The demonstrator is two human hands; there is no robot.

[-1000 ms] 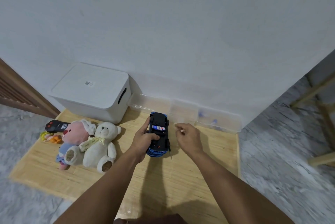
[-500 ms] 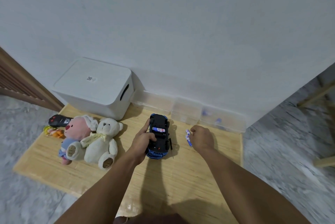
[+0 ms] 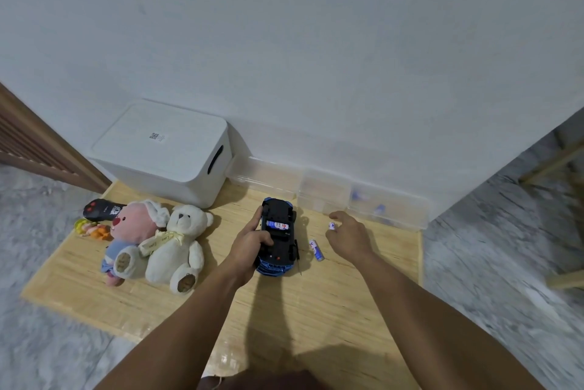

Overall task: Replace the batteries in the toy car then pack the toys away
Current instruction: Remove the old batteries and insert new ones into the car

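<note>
Left hand [image 3: 251, 242] grips upturned toy car [image 3: 278, 236] steady; right hand [image 3: 349, 236], fingers loosely curled, should pinch battery [image 3: 331, 226] squarely

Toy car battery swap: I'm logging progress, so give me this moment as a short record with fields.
car: toy car upside down on the wooden mat
left hand: left hand grips the car
compartment: open, one battery inside
loose batteries: one lying on the mat, another by the right hand
screwdriver: small screwdriver beside the car
storage: white box with lid on
</note>
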